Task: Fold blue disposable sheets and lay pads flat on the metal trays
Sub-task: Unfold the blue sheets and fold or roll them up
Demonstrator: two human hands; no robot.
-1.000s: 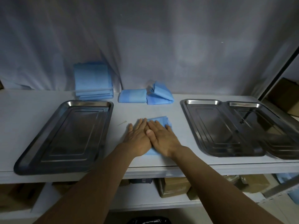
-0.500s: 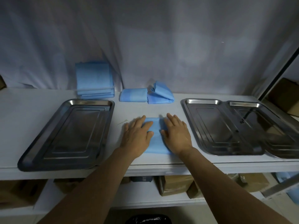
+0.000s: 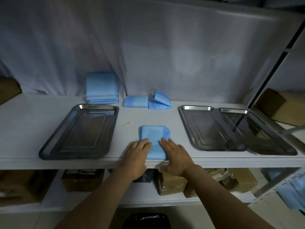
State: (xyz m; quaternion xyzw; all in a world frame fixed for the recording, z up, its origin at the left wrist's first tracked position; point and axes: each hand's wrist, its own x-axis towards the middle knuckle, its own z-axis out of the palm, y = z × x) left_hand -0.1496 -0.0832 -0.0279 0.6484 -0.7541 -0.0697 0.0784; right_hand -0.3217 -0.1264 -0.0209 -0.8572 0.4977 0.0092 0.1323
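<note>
- A white shelf [image 3: 24, 116] is seen, with a pale cloth hung behind it.
- A metal tray [image 3: 82, 134] is laid on its left part, close to the front edge.
- Two more metal trays, a middle one [image 3: 208, 129] and a far-right one [image 3: 264, 138], are set side by side on the right. Their long edges touch, and which lies uppermost cannot be told.
- A stack of folded blue sheets [image 3: 102, 86] is placed at the back, behind the left tray.
- A small folded blue pad [image 3: 135, 101] and a loosely folded blue sheet [image 3: 160, 100] are set touching at the back centre.
- A folded blue sheet [image 3: 154, 134] is laid between the trays, reaching the front edge.
- A thin pale sliver [image 3: 126, 124] is left beside the left tray.
</note>
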